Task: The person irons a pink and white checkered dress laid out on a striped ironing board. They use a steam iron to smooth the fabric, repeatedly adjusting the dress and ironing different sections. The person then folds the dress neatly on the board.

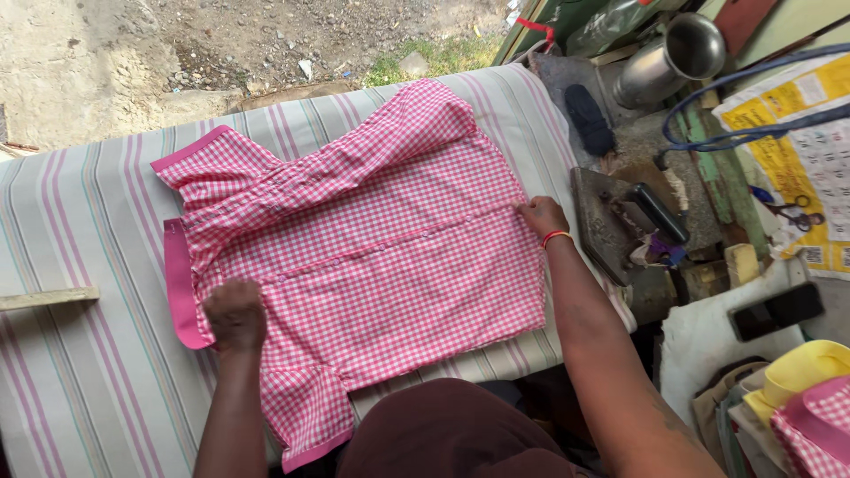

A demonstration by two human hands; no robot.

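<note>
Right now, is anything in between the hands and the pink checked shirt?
No, nothing is. The left hand presses straight down on the pink checked shirt near its collar end, and the right hand touches the shirt's hem edge. The shirt lies flat on the striped cloth.

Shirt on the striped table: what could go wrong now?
1. The iron sits right beside the right hand; if it is hot, a bump could burn.
2. One sleeve hangs over the near table edge, so the shirt might slide or crease while the left hand presses it.
</note>
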